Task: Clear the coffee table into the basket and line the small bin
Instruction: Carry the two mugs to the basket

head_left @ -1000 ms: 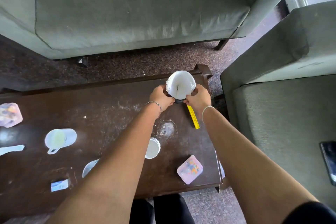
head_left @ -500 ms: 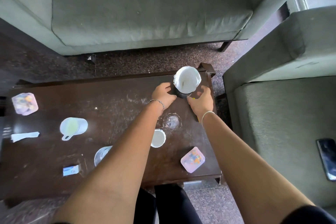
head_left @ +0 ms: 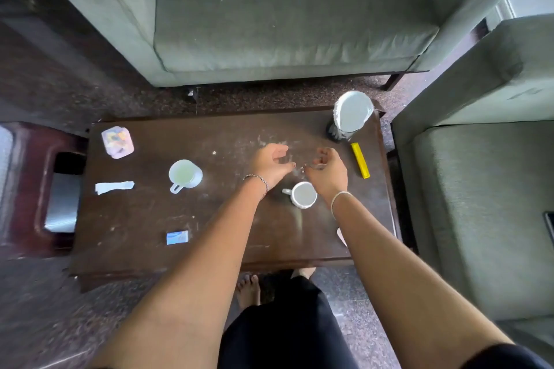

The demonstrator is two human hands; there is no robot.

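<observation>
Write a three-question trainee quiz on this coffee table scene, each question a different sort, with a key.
1. True or false: the small bin at the table's far right corner has a white liner in it.
2. Which lies just in front of the bin? A) yellow stick B) blue packet C) white paper strip
3. Fill in: the left hand and right hand hover over the coffee table holding ____.

Key: 1 true; 2 A; 3 nothing

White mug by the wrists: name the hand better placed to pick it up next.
Probably right. The right hand is empty, just beyond the white mug; its wrist passes beside the rim. The left hand sits farther off.
</observation>
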